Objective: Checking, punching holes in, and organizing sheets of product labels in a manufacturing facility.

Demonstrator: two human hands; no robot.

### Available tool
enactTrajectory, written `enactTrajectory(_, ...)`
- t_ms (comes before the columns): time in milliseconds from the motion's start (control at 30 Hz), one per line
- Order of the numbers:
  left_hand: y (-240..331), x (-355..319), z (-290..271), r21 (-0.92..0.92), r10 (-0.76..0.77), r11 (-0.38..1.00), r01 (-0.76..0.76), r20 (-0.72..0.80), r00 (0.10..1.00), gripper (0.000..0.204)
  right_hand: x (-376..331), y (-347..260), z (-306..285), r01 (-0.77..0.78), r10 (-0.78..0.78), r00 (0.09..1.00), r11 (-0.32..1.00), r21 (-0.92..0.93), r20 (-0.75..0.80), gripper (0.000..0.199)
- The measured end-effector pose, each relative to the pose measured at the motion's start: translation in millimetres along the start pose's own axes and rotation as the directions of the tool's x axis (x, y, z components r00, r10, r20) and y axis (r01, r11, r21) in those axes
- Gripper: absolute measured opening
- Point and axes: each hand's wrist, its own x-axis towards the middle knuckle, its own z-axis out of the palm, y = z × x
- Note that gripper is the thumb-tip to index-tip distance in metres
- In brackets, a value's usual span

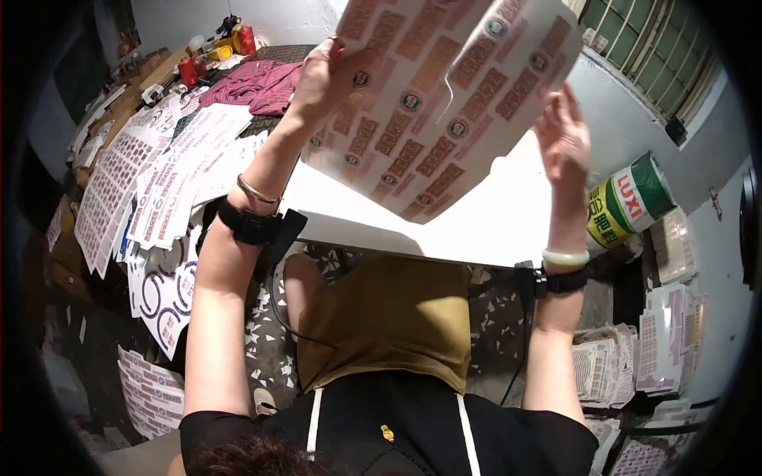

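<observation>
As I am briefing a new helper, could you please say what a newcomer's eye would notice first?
First, the large printed sheet at top centre, held up by the left hand, with the blurred right hand by its right edge. Next, the green, white and yellow container at right, and the crumpled reddish cloth at upper left.

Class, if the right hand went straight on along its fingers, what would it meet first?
Probably the printed sheet, whose edge appears just ahead of the right hand, though depth is unclear.
</observation>
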Motion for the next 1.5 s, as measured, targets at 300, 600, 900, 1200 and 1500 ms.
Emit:
enactTrajectory(300, 81.5, 20.3, 120.6, 0.303, 0.463, 0.583, -0.754, 0.638, 0.615, 0.016, -57.1, -106.3, 86.4, 0.502, 0.002, 0.761, -0.634, -0.588, 0.648, 0.105)
enactTrajectory(600, 96.4, -17.6, 70.2, 0.645, 0.764, 0.409, -0.645, 0.144, 0.629, 0.066, -38.7, -113.9, 57.9, 0.367, 0.289, 0.875, 0.128, -0.922, 0.388, 0.021)
enactTrajectory(900, 20.3, -121.5, 50.0, -0.63, -0.16, 0.771, 0.095, -0.047, 0.986, 0.056, -102.7, -100.5, 0.4, 0.116, 0.044, 0.976, 0.719, -0.686, 0.211, 0.022)
enactTrajectory(1200, 78.7, -35.7, 39.1, -0.394, 0.136, 0.905, -0.162, -0.093, 0.986, 0.021, -70.7, -54.2, 18.6, 0.115, -0.021, 0.984, 0.838, -0.534, 0.179, 0.031)
enactTrajectory(1500, 65.7, 11.4, 33.8, -0.287, 0.037, 0.958, -0.005, 0.107, 0.994, 0.032, -17.8, 5.5, 9.0, 0.177, -0.138, 0.979, 0.942, -0.286, 0.151, 0.034)
